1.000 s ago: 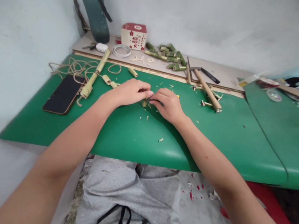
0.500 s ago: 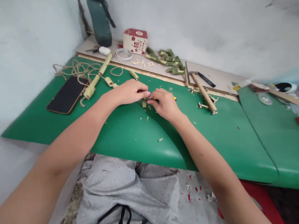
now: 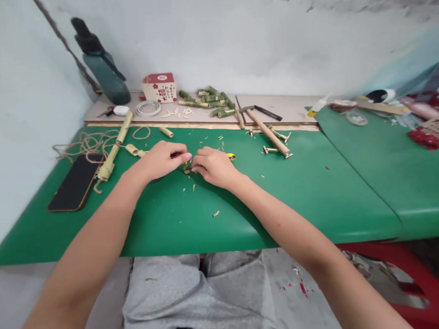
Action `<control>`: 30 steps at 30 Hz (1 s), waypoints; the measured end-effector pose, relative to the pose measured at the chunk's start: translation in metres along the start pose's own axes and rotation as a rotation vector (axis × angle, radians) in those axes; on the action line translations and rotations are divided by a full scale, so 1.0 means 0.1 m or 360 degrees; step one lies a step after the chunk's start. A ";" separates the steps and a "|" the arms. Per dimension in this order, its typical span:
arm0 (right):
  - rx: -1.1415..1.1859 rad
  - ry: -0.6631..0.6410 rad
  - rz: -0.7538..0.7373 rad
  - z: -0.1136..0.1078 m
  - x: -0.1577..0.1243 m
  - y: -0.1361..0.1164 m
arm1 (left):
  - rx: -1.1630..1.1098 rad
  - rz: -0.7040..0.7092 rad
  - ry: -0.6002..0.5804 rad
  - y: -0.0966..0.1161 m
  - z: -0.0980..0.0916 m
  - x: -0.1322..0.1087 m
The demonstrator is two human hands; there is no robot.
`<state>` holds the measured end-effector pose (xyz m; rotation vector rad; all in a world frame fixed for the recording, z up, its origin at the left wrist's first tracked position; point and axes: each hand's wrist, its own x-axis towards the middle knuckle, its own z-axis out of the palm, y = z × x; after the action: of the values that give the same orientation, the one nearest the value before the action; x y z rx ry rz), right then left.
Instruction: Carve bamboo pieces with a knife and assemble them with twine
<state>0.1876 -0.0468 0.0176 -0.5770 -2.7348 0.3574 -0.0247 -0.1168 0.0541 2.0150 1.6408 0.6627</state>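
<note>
My left hand [image 3: 165, 160] is closed, its thumb and fingers pinching at a short piece of green bamboo [image 3: 187, 167] low over the green mat. Part of that piece is hidden by the fingertips. My right hand [image 3: 215, 167] is closed too, its fingers around what looks like a utility knife [image 3: 230, 156]. The knife's yellow end shows behind the hand, and a thin dark part points at the bamboo. Both sets of fingertips nearly meet. Small bamboo shavings [image 3: 215, 214] lie about on the mat [image 3: 164, 236].
Left are a phone [image 3: 77, 184], jointed bamboo lengths [image 3: 110, 158] and twine [image 3: 82, 144]. Behind stand a bottle [image 3: 108, 77], a box [image 3: 159, 89] and cut bamboo pieces [image 3: 216, 103]. To the right, a hammer [image 3: 267, 132] lies across small bamboo assemblies [image 3: 282, 135].
The view has tilted upward and turned right, so everything sits lower and farther left. Both hands stay together at the bamboo piece, with only slight finger shifts.
</note>
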 end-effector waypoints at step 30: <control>0.0214 0.0532 -0.0141 0.14 0.04 0.19 | 0.0384 -0.0008 -0.0080 -0.15 0.06 0.02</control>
<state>0.1861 -0.0310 -0.0001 -0.4341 -2.3861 0.3818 -0.0321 -0.1119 0.0406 2.1728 1.7669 0.4249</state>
